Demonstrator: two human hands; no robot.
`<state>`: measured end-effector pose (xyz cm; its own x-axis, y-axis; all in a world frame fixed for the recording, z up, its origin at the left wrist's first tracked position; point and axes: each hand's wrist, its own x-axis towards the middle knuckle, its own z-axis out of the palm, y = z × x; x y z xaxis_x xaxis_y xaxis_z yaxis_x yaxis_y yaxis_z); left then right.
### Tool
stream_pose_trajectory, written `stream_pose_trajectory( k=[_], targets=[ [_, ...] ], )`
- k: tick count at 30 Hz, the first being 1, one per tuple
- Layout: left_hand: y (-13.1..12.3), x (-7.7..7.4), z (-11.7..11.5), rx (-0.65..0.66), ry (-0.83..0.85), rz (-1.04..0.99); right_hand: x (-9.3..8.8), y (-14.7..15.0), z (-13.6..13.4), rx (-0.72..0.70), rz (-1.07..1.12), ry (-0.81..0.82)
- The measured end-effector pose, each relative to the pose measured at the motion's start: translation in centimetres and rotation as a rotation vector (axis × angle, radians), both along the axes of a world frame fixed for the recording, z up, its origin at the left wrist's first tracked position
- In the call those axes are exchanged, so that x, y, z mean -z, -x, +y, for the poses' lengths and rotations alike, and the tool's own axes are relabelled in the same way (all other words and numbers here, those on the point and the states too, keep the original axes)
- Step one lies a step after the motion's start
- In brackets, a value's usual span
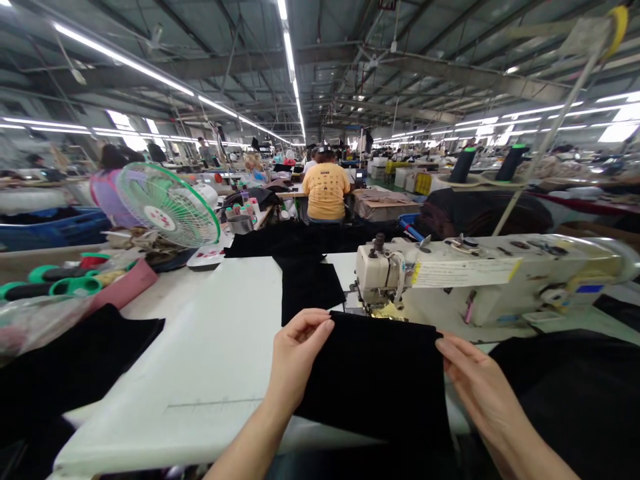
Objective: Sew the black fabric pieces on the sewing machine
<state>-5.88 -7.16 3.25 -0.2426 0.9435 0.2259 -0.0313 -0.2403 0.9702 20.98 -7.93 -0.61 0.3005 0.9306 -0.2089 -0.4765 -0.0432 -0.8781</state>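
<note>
My left hand point(296, 357) pinches the upper left corner of a black fabric piece point(377, 377) that lies on the white sewing table point(210, 360). On the fabric's upper right corner my right hand point(473, 377) grips the edge, fingers pressed along it. The fabric's far edge sits just in front of the needle area of a cream sewing machine point(480, 277). A strip of black fabric point(307, 287) trails away behind the machine head toward the table's far end.
A green desk fan point(167, 207) stands at the far left of the table, beside thread cones point(60, 283) and a pink box. More black cloth point(70, 363) lies at left and at right point(575, 393). A person in a yellow shirt point(326, 190) sits ahead, back turned.
</note>
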Motion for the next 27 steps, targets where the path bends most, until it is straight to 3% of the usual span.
stream_pose_trajectory(
  k=[6, 14, 21, 27],
  targets=[
    [-0.4, -0.3, 0.3, 0.022, 0.161, -0.211, -0.6, -0.1, -0.3, -0.055, 0.043, 0.019],
    [-0.4, -0.4, 0.6, 0.013, 0.190, -0.185, -0.3, -0.8, -0.4, -0.107, -0.113, -0.042],
    [-0.2, -0.6, 0.9, -0.043, 0.129, -0.243, -1.7, -0.4, -0.9, 0.044, -0.438, -0.127],
    [0.0, -0.9, 0.8, -0.041, 0.161, -0.248, -2.6, 0.0, -0.7, 0.042, -0.408, -0.161]
  ],
)
